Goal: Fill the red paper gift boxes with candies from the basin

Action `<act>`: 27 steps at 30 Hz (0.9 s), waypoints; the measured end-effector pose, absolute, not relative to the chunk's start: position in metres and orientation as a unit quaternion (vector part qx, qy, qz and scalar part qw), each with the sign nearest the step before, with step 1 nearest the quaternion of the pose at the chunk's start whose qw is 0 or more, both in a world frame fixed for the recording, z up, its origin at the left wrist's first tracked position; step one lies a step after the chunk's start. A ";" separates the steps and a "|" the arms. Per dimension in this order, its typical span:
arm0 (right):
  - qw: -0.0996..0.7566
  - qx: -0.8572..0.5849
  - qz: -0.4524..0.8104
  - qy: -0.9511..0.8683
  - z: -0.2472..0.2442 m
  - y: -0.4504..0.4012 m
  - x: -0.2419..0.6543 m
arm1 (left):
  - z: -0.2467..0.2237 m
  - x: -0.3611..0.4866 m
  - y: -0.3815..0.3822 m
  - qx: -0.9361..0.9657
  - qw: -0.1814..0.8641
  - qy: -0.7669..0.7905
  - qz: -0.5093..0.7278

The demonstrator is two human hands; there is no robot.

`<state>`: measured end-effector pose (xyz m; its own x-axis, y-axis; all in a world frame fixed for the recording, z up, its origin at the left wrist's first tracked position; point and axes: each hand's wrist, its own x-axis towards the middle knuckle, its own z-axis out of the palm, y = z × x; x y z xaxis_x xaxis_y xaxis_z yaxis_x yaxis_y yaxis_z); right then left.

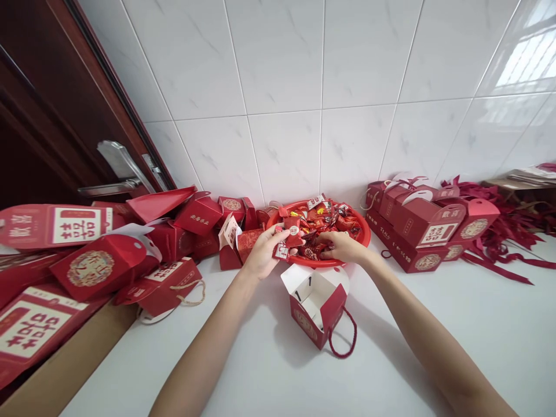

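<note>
Left hand (263, 253) held small glossy red-wrapped sweets (292, 228), pale-labelled, at left of round red plastic bowl (366, 231) | open red cardboard box (320, 318), white inside, stood in front | right hand (342, 247) bent its fingers among heaped sweets (343, 219), grip impossible to tell

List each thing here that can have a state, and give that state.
Left hand: holding wrapped packets
Right hand: in the red basin
Red basin: full of packets
Front box: upright, open
Right boxes: stacked
Left boxes: piled untidily
Ribbons: loose, tangled
Door: shut or ajar, unclear
</note>
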<state>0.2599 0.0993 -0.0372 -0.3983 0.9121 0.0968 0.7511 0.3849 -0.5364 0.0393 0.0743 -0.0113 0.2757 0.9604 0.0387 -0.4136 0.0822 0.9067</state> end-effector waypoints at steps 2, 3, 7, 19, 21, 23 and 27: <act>0.196 -0.510 0.208 -0.811 -0.038 0.103 0.259 | -0.013 0.040 0.075 0.439 0.667 0.312 0.515; 0.213 -0.510 0.212 -0.806 -0.039 0.105 0.260 | -0.014 0.039 0.075 0.438 0.667 0.313 0.515; 0.357 -0.508 0.294 -0.727 -0.043 0.112 0.269 | -0.015 0.038 0.075 0.433 0.668 0.324 0.512; 0.484 -0.439 0.421 -0.629 -0.017 0.097 0.280 | -0.018 0.042 0.071 0.447 0.660 0.340 0.498; 0.472 -0.467 0.353 -0.659 -0.017 0.098 0.279 | -0.019 0.041 0.072 0.452 0.657 0.334 0.503; 0.463 -0.499 0.266 -0.683 -0.019 0.097 0.277 | -0.020 0.041 0.073 0.451 0.653 0.332 0.509; 0.382 -0.524 0.188 -0.737 -0.023 0.092 0.264 | -0.020 0.041 0.073 0.443 0.655 0.337 0.510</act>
